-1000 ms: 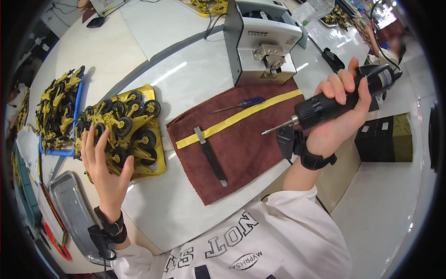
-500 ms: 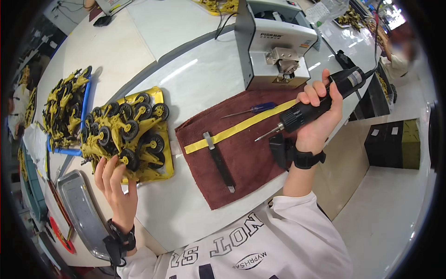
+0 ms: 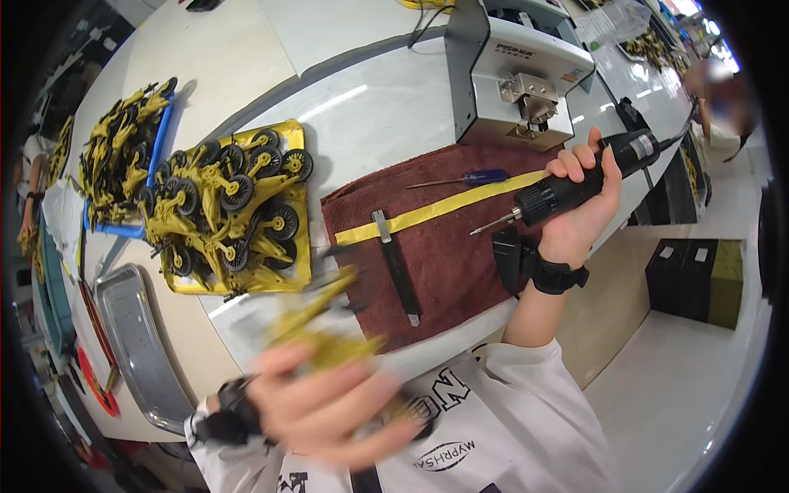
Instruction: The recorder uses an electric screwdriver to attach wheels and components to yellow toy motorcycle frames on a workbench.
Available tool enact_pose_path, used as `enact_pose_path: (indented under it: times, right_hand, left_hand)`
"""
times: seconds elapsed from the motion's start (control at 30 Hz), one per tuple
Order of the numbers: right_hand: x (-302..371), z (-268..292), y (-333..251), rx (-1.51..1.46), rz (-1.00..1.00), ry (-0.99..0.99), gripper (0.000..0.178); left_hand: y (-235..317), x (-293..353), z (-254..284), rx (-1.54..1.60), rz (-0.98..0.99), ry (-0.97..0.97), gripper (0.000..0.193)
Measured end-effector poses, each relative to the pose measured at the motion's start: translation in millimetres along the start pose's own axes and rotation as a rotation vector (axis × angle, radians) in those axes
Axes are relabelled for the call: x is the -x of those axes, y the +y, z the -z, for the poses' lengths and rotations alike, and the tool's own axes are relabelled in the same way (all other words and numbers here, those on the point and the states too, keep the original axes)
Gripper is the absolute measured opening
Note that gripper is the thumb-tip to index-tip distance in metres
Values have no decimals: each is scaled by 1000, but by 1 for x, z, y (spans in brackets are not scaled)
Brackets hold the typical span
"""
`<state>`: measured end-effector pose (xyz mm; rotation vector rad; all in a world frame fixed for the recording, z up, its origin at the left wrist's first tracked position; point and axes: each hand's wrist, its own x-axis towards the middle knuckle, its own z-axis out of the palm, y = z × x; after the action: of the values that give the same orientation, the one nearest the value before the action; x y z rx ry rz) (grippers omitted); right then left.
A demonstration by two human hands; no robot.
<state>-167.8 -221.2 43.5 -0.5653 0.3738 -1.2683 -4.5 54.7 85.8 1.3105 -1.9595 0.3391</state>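
My left hand (image 3: 329, 407), blurred by motion, grips a yellow-and-black toy motorcycle (image 3: 320, 324) in front of my shirt. Its fingers curl around the toy, whose details are smeared. In my right hand (image 3: 579, 218) is a black electric screwdriver (image 3: 542, 200), its bit pointing left above a brown cloth (image 3: 460, 271). On that cloth lie a yellow strip (image 3: 452, 207), a screwdriver with a blue handle (image 3: 485, 177) and a black utility knife (image 3: 398, 275) crossing the strip. Left of the cloth, a yellow tray (image 3: 293, 131) is heaped with similar toy motorcycles (image 3: 222, 193).
Behind the cloth stands a grey-and-white machine (image 3: 514, 70) with a metal fixture. A blue-rimmed tray (image 3: 156, 156) of more toys and a metal tray (image 3: 156, 361) are at left. Dark boxes (image 3: 694, 279) sit at right. Other people are at the far right (image 3: 723, 135) and far left (image 3: 33, 164).
My left hand has left the heap on the yellow tray and moved right and toward me, with a toy motorcycle in it. My right hand still holds the electric screwdriver.
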Motion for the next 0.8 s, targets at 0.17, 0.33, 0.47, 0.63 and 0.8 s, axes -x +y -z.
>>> enact_pose_path:
  times: [0.17,0.33,0.47,0.63,0.8]
  right_hand:
    - [-1,-1,5,29,19,25,27]
    - [2,-5,5,56,18,0,29]
    - [-2,-2,6,50,-3,2,31]
    - [-2,-1,5,38,-14,2,32]
    - [2,-5,6,24,-41,-47,43]
  left_hand:
    - [-23,-4,-75,79,311,-745,73]
    - [-26,-5,-63,217,413,-627,95]
    - [-32,-5,-75,58,602,-524,94]
    - [-45,-7,-86,139,525,-562,89]
    - [-51,0,-87,167,478,-574,93]
